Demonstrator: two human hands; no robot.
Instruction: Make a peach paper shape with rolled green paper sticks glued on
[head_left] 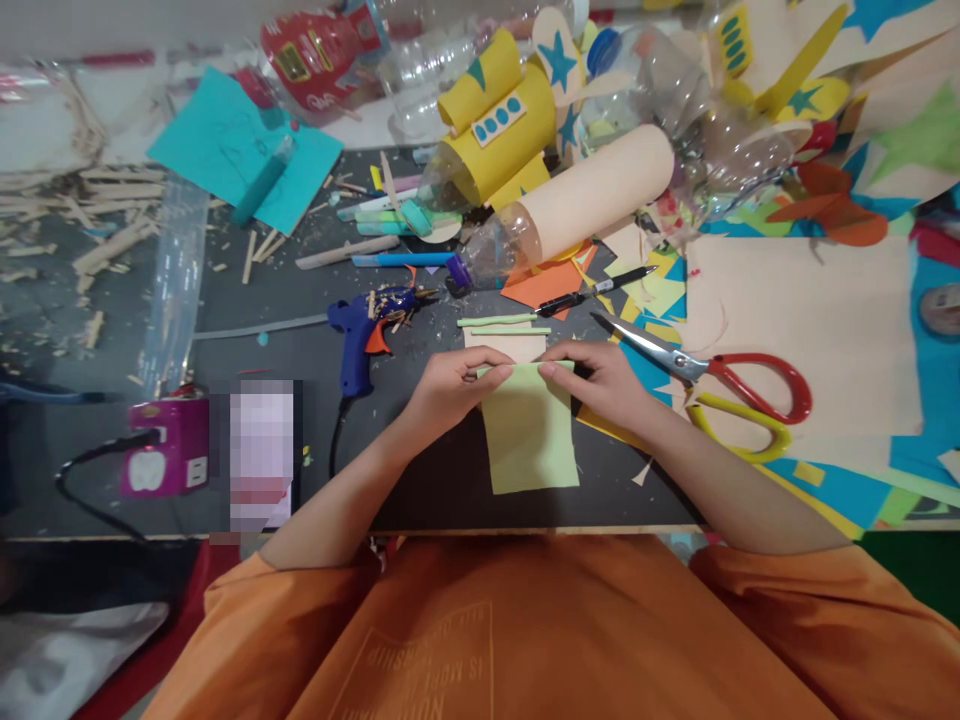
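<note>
A pale green sheet of paper [529, 440] lies on the dark table close to my body. My left hand [461, 385] pinches its far edge near the left corner, thumb on top. At the right end of that same edge, my right hand [596, 380] pinches it between thumb and fingers. Along the edge between the thumbs the paper looks slightly turned over. Just beyond my fingertips, two thin rolled green paper sticks [499, 322] rest by a cream piece of paper [506, 342].
Scissors [697, 368] with red and yellow handles lie right of my hands. A blue glue gun [360, 335] is at the left, with a pen [592, 292] ahead. Beyond are a paper-wrapped bottle [600, 195], a yellow-wrapped bottle [499, 135] and scraps. A purple power adapter [165, 450] stands far left.
</note>
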